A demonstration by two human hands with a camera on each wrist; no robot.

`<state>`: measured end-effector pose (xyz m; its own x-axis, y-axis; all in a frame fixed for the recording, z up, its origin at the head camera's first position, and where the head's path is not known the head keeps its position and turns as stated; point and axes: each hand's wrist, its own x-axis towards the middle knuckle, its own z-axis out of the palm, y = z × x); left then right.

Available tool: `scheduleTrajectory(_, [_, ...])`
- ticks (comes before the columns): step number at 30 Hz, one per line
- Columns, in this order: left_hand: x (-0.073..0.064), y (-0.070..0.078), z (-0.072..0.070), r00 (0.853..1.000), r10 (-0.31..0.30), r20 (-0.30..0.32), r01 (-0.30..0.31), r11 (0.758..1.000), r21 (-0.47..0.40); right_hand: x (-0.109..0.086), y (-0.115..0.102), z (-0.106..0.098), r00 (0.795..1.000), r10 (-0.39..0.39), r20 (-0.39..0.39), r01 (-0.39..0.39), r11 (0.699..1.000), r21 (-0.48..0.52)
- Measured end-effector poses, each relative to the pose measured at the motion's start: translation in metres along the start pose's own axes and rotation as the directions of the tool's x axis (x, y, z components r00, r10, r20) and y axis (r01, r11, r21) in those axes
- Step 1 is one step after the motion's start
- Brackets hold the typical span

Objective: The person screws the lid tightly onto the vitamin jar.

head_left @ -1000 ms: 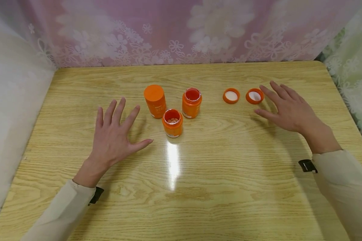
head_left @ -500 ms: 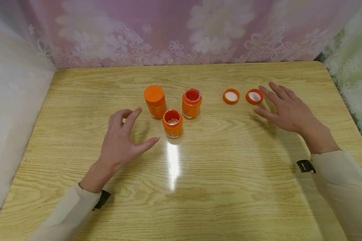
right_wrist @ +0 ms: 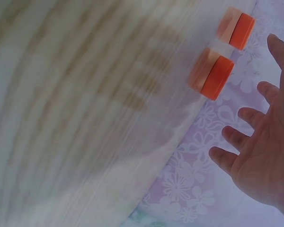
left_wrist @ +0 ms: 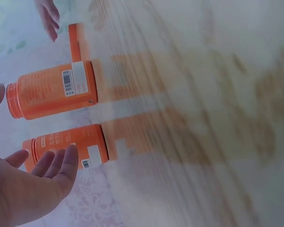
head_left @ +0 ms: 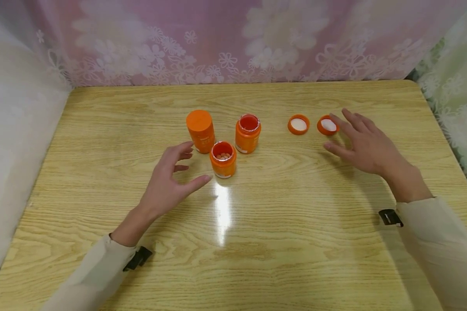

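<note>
The person's left hand (head_left: 165, 185) holds nothing: the thumb stands well apart from the bent fingers, and its tip is just beside an orange bottle of pills (head_left: 224, 170), uncapped and upright. The fingers reach beside a capped orange bottle (head_left: 200, 122), also upright; from where I stand I cannot tell whether they touch it. The pill bottle is a little nearer the person than the capped one, and a second uncapped bottle (head_left: 247, 141) stands upright behind it, off to the right. Farther right, the right hand (head_left: 367, 149) hovers with fingers spread and grips nothing, its fingertips beside the right-hand lid (head_left: 328, 125). That lid and the left-hand lid (head_left: 298, 125) lie near each other, white insides facing up. Everything rests on a wood-grain table (head_left: 280, 224), with a pink flowered curtain (head_left: 202, 39) along its far edge. Both arms wear pale sleeves (head_left: 87, 276).
</note>
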<state>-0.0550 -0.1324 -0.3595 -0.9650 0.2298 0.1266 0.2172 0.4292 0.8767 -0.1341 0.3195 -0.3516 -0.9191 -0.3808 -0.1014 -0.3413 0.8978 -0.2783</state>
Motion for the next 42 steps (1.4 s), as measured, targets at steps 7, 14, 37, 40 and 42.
scheduleTrajectory(7, [0.002, 0.003, 0.008, 0.996, -0.076, 0.051, 0.082, 0.987, -0.138, 0.000, -0.004, 0.003, 1.000, -0.018, -0.001, 0.018, 0.999, -0.033])
scheduleTrajectory(14, [0.007, 0.003, 0.020, 0.995, -0.075, 0.064, 0.085, 0.979, -0.184, -0.001, -0.006, 0.004, 1.000, -0.006, 0.024, 0.007, 0.999, -0.036])
scheduleTrajectory(37, [0.023, 0.004, 0.044, 0.997, -0.056, 0.053, 0.065, 0.981, -0.185, 0.001, -0.007, 0.007, 1.000, -0.013, 0.014, 0.014, 0.999, -0.044])
scheduleTrajectory(40, [0.025, 0.004, 0.046, 0.997, -0.053, 0.053, 0.062, 0.980, -0.187, 0.001, -0.007, 0.008, 1.000, -0.010, 0.020, 0.011, 0.999, -0.039])
scheduleTrajectory(42, [0.026, 0.004, 0.046, 0.997, -0.059, 0.056, 0.068, 0.979, -0.192, 0.001, -0.007, 0.008, 1.000, -0.010, 0.024, 0.011, 0.999, -0.037])
